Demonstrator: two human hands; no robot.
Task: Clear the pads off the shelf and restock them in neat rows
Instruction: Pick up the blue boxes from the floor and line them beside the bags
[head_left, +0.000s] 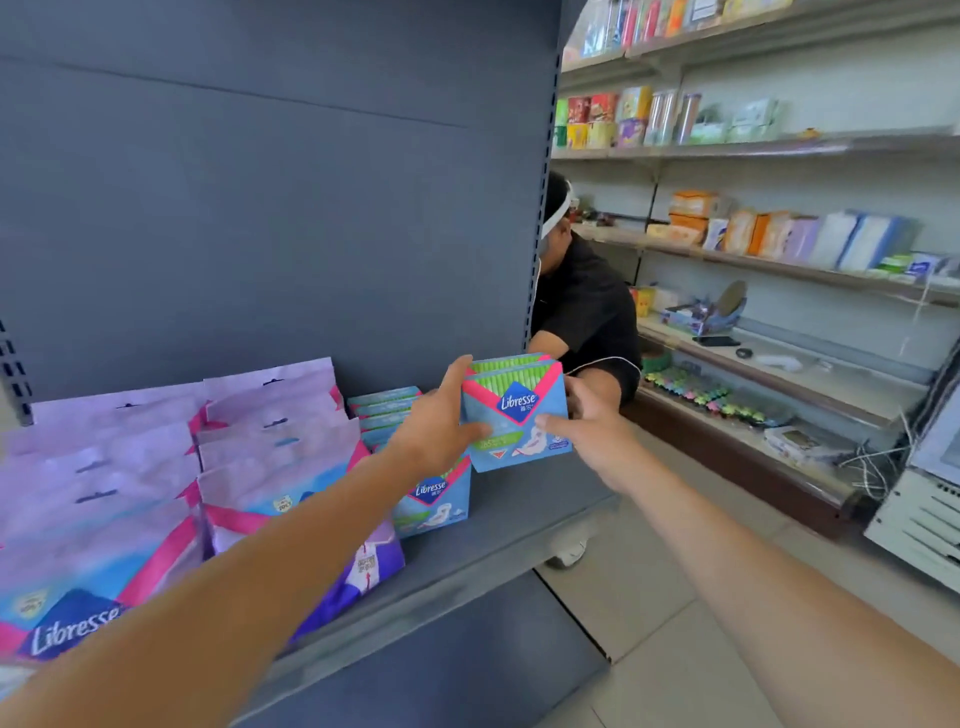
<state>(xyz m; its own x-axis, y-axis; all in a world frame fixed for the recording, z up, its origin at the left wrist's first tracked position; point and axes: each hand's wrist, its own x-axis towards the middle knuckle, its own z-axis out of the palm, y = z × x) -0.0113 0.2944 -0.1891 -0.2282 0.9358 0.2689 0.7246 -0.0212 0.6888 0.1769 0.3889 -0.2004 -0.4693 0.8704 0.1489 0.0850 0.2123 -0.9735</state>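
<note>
You held a small stack of blue packs (514, 415) between both hands, above the right end of the shelf (519, 514). Your left hand (441, 415) gripped the stack's left edge, thumb across the front and fingers curled behind. Your right hand (582, 418) gripped the right edge the same way; its fingertips behind the stack were hidden. At least two packs showed in the stack.

Restocking appeared well advanced. Two rows of purple packs (260, 447) stood on the left of the shelf. One row of blue packs (426, 493) stood just beside them, running front to back. The shelf's right end lay bare below the held stack.

Remaining work, as judged: you had to set the held stack down beside the blue row and align it. Whether further stock awaited could not be told.
</note>
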